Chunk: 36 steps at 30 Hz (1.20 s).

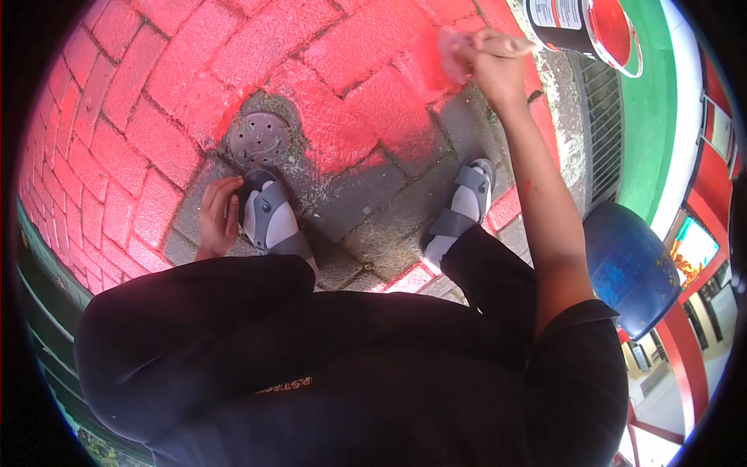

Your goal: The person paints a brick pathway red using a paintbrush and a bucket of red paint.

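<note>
My right hand (498, 66) is wrapped around a paintbrush (453, 56), its head smeared by motion over the paving. Around the brush the paving bricks (350, 47) are coated in wet-looking red paint, while bare grey bricks (362, 194) show between my feet. My left hand (218, 214) hangs with loosely bent fingers apart, beside my left sandal (268, 210), and holds nothing. In front of that sandal lies a round drain cover (259, 138) with small holes, ringed by unpainted ground.
An open paint bucket (556, 19) with red paint inside stands at the upper right. Beyond it run a metal grate (603, 124) and a green painted surface (654, 101). A blue barrel (632, 268) stands by my right elbow. My right sandal (467, 198) rests on the bricks.
</note>
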{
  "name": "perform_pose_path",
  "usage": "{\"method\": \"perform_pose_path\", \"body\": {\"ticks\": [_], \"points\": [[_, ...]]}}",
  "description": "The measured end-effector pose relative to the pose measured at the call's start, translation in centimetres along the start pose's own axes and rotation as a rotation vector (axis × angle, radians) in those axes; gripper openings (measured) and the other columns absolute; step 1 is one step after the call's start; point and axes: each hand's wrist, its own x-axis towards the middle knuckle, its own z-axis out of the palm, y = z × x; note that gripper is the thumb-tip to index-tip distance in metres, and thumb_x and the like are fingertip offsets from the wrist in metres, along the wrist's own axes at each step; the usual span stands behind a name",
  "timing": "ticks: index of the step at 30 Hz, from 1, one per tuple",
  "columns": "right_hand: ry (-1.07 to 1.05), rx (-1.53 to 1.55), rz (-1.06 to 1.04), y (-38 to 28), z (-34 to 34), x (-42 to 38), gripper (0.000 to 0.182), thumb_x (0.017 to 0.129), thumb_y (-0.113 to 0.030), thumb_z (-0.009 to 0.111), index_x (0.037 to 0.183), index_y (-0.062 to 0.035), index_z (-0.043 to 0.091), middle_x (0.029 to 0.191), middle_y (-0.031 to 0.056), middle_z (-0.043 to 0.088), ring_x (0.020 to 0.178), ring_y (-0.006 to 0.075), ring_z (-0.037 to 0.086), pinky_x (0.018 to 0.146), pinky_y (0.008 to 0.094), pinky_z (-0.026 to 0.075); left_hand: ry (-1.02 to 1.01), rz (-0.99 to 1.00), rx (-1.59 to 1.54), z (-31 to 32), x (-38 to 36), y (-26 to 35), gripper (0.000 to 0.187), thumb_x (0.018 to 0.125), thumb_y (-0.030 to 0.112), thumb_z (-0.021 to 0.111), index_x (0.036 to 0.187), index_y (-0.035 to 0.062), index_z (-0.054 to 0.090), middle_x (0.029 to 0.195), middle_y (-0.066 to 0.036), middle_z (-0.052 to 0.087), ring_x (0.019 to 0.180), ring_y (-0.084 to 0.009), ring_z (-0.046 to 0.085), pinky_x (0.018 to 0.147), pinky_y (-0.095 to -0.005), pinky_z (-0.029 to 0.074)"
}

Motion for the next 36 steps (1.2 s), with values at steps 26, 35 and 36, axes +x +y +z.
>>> {"method": "perform_pose_path", "body": {"ticks": [26, 35, 36], "points": [[0.236, -0.591, -0.68, 5.4, -5.1, -1.8, 0.014, 0.091, -0.005, 0.069, 0.078, -0.0027, 0.063, 0.089, 0.0113, 0.076, 0.07, 0.0196, 0.07, 0.066, 0.0309, 0.055, 0.019, -0.009, -0.004, -0.2, -1.3, -1.0, 0.023, 0.095, -0.003, 0.054, 0.116, -0.0032, 0.064, 0.115, -0.021, 0.067, 0.108, -0.0399, 0.063, 0.095, -0.0457, 0.05], [-0.237, -0.374, -0.443, -0.7, 1.2, -7.6, 0.008, 0.087, -0.012, 0.069, 0.079, -0.0073, 0.069, 0.084, 0.0078, 0.077, 0.075, 0.0202, 0.075, 0.068, 0.0367, 0.059, 0.025, -0.041, -0.004, -0.4, -0.6, -0.2, 0.02, 0.098, -0.001, 0.053, 0.114, -0.0033, 0.064, 0.115, -0.02, 0.067, 0.11, -0.0388, 0.064, 0.097, -0.0444, 0.049], [-0.147, -0.296, -0.213, 0.2, -0.5, -4.6, 0.01, 0.088, -0.012, 0.068, 0.079, -0.0078, 0.069, 0.083, 0.0075, 0.076, 0.073, 0.0194, 0.074, 0.067, 0.0366, 0.058, 0.028, -0.037, -0.006, -0.4, -0.6, -0.2, 0.02, 0.098, -0.001, 0.053, 0.114, -0.0033, 0.064, 0.115, -0.02, 0.067, 0.109, -0.0385, 0.064, 0.096, -0.044, 0.05]]}}
